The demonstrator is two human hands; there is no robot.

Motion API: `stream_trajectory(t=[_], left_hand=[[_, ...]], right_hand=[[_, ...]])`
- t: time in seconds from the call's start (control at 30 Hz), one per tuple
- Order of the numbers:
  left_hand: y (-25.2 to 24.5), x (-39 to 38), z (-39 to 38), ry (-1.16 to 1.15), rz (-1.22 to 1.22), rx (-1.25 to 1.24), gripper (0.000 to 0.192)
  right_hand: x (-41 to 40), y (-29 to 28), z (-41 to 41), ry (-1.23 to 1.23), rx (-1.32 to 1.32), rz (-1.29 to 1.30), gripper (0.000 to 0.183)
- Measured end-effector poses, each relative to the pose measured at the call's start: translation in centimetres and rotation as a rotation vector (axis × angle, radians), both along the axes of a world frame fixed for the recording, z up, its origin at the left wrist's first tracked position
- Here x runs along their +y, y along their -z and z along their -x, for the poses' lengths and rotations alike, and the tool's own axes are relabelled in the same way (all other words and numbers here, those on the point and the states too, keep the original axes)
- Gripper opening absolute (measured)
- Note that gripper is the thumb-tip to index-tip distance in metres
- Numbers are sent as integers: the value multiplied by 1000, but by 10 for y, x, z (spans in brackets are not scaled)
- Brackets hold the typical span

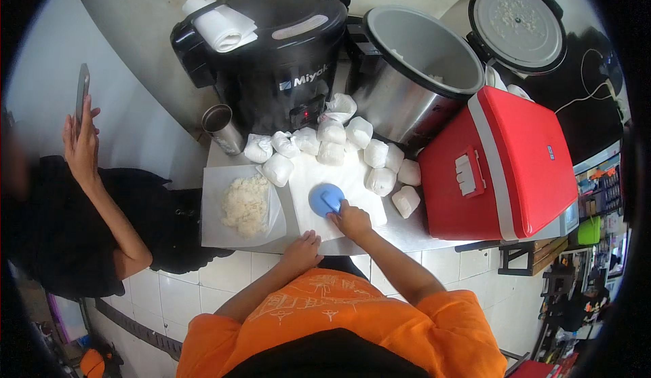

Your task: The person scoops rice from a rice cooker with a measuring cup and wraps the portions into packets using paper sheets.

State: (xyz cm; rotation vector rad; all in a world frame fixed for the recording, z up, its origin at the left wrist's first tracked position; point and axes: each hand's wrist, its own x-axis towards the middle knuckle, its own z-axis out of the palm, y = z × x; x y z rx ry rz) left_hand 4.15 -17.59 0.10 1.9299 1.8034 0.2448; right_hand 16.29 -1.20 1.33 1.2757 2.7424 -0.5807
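My right hand (354, 220) grips the handle of a blue plastic scoop-like utensil (321, 198), whose round part lies over white wrapping paper (305, 223). Holding nothing, my left hand (304, 251) rests at the front edge of the metal table (346, 247), near the paper's lower corner. To the left, a mound of cooked white rice (246, 206) sits on a sheet of paper (213, 233) with a translucent liner. Several white wrapped packets (332, 132) are grouped behind and to the right of the paper stack.
A closed black Miyako rice cooker (254, 83) carries rolled white paper (224, 27). Beside it stands an open cooker (407, 93). A steel tumbler (224, 129) is at left, a red cooler box (468, 195) at right. Someone at left holds up a phone (82, 93).
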Motion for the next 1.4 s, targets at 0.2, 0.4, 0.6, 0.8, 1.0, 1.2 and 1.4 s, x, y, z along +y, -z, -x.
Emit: stream_trajectory(t=[0.2,0.4,0.6,0.8,1.0,1.2,1.4], left_hand=[[3,8,-4,-34,149,45,50],[-14,14,-10,-101,217,-39,52],[17,11,-9,-197,67,-151,56],[23,33,1,-189,-168,-23,64],[26,48,0,-239,-379,55,40],[28,55,5,-260,-424,92,23],[-13,63,6,-202,-290,112,15]], right_hand=[[32,-1,4,22,-51,10,54],[55,1,3,8,15,54,52],[96,-142,9,-109,495,-366,44],[228,-272,14,175,396,-893,33],[311,-262,7,155,-219,-828,29],[257,-240,18,-41,430,-1047,21],[65,-94,4,-390,782,17,18]])
